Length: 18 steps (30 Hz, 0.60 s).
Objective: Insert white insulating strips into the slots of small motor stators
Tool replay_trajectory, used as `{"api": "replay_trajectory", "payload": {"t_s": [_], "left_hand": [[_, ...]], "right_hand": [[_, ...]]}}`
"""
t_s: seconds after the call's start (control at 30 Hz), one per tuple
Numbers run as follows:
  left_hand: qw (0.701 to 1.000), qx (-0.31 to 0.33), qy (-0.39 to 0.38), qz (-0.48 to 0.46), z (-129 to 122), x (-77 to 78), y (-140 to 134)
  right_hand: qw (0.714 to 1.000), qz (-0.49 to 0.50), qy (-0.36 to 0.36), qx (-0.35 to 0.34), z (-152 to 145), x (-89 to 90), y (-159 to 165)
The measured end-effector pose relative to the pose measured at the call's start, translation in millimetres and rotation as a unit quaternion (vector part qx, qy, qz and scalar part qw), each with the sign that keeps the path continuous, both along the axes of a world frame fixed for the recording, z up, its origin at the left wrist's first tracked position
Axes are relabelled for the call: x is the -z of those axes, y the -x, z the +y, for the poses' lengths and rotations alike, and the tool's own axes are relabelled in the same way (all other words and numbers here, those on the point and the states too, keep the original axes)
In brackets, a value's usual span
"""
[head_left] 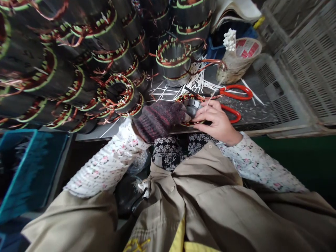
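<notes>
Sitting at the bench [252, 115] edge, the stator [189, 103] is pinched between both hands, bore facing up toward the person. Left hand [159, 119], in a knit glove, cups it from the left side; bare right hand [217, 120] curls over its right rim w/ a thin white strip. Neither is nearer, both touching. Red scissors [236, 92] lie just beyond the right hand; stacked stators fill the back-left.

– Colours, left hand [157, 119]?
– Knit glove, dark maroon flecked grey. Right hand [217, 120] bare. Sleeves white with pink floral print.
– The stator [190, 105]?
– Dark grey core, copper-red windings. Scissors [235, 96] red-handled; stacked stators [78, 70] green-edged; desk [252, 112] dark, speckled.
</notes>
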State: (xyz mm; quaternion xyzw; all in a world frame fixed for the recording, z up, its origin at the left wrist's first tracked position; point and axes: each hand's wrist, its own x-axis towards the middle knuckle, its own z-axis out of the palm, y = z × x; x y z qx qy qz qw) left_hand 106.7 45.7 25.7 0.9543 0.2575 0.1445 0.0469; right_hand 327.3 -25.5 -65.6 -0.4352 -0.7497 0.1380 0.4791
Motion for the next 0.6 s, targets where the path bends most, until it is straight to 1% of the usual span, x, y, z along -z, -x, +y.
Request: {"api": "replay_trajectory", "payload": {"t_s": [0.07, 0.13, 0.17, 0.23, 0.3, 0.4, 0.47, 0.5, 0.53, 0.6], "left_hand": [[0.995, 0.077, -0.006, 0.063, 5, -7.6, -4], [0.988, 0.125, -0.024, 0.091, 5, -11.2, -2], [0.985, 0.142, -0.037, 0.085, 3, -10.6, 1], [0.984, 0.164, -0.056, 0.051, 1, -4.3, 9], [0.984, 0.173, -0.052, 0.013, 0, 6.6, 16], [0.986, 0.163, -0.014, -0.023, -2, 23.1, 17], [0.99, 0.135, -0.01, -0.048, -7, 32.2, 11], [0.992, 0.111, -0.024, -0.062, -11, 36.3, 7], [0.992, 0.086, -0.045, -0.076, -16, 40.2, 3], [0.99, 0.039, -0.096, -0.096, -25, 47.8, -4]], "right_hand": [[1.0, -0.009, -0.015, 0.003, -8, -8.6, 0], [0.998, 0.011, -0.053, 0.044, -14, -21.7, -7], [0.993, 0.029, -0.074, 0.085, -13, -29.2, -13], [0.973, 0.059, -0.104, 0.195, -1, -43.5, -31], [0.95, 0.043, -0.086, 0.296, 25, -55.2, -51], [0.924, -0.057, 0.021, 0.379, 75, -66.4, -75], [0.906, -0.115, 0.073, 0.402, 102, -70.0, -85], [0.904, -0.128, 0.081, 0.4, 111, -70.5, -89], [0.909, -0.13, 0.077, 0.389, 117, -70.2, -93], [0.931, -0.114, 0.04, 0.344, 120, -67.7, -101]]}}
